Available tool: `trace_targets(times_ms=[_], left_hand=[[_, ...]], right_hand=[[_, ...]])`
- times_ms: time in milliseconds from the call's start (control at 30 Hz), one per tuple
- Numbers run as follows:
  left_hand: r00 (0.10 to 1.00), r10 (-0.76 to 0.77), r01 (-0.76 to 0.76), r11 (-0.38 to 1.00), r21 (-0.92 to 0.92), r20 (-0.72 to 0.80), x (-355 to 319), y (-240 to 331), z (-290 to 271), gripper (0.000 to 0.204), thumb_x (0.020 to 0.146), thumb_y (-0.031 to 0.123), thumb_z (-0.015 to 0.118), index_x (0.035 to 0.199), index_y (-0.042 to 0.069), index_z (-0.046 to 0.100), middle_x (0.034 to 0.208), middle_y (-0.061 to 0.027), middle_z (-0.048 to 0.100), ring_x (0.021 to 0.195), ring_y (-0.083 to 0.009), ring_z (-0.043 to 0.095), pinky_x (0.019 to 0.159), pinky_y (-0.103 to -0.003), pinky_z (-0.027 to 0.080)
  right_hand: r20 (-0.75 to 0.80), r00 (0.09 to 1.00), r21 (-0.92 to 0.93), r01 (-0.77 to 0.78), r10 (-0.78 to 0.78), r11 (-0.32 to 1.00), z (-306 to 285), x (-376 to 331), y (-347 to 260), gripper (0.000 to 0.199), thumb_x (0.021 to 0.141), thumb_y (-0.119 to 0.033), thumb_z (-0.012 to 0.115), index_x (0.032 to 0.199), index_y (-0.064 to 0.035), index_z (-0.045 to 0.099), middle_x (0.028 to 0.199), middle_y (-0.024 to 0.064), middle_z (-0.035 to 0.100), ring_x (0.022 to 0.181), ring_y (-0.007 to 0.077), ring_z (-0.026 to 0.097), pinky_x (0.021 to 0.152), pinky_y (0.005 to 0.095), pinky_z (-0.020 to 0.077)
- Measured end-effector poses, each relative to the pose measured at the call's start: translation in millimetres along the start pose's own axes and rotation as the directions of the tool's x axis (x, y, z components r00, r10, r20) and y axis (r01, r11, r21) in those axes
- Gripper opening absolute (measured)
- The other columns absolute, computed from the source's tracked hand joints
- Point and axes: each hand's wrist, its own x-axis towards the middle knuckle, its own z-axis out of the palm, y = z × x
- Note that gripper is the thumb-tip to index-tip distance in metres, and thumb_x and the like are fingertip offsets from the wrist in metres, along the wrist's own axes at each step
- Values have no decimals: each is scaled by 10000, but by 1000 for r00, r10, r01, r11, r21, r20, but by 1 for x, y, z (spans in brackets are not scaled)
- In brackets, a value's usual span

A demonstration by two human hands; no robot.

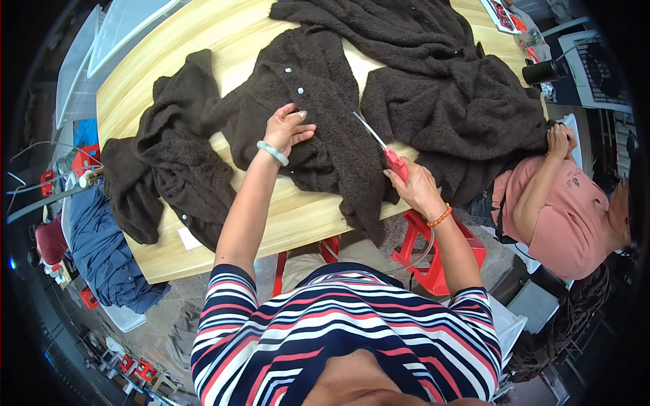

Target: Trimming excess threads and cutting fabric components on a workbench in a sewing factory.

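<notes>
A dark brown knitted cardigan (318, 95) with small pale buttons lies spread on a light wooden table (223, 34). My left hand (288, 128), with a pale green bangle on the wrist, presses flat on the cardigan's front. My right hand (418, 186), an orange bead bracelet on its wrist, grips red-handled scissors (382, 145) whose blades point up and left over the knit. More dark brown knitwear (460, 108) is heaped to the right, and another piece (169, 162) hangs off the table's left edge.
A person in a pink shirt (565, 216) sits at the right, a hand (560, 139) on the knit heap. A red plastic stool (433, 260) stands under the table. Blue cloth (101, 250) lies at the left. A black cup (545, 71) stands far right.
</notes>
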Motion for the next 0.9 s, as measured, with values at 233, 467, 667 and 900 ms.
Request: trace_targets(times_ms=[233,467,667,900], left_hand=[[969,124,-103,989,111,-214,57,-21,13,118,854,30,651,929,-12,570,809,-88,600,579,-203,657,454,-289,562],[947,312,-285,925,253,-74,58,-44,-3,145,889,132,635,989,31,665,901,-33,653,725,-106,610,601,-261,517],[488,870,-484,332,810,-64,5,8,-79,496,772,51,700,1245,65,554,1132,-98,551,791,-145,539,742,-280,499],[790,608,-105,261,960,-79,32,53,-134,405,723,57,677,1119,19,609,1060,-162,642,1043,-304,606,931,-369,454]], right_hand=[[97,994,-31,62,-59,998,-5,-4,-30,324,852,-302,626,1001,-14,604,819,248,647,824,427,629,746,492,498],[111,992,-91,63,-53,994,4,1,-44,327,847,-303,629,1049,-48,595,815,243,651,828,424,629,747,492,498],[9,1000,-30,14,-14,999,38,14,-15,764,750,-295,763,1393,-130,385,1292,195,506,1137,376,532,929,424,465],[56,925,348,335,-376,876,67,38,-31,488,778,-72,701,1241,-29,554,1195,168,614,1111,282,599,942,335,465]])
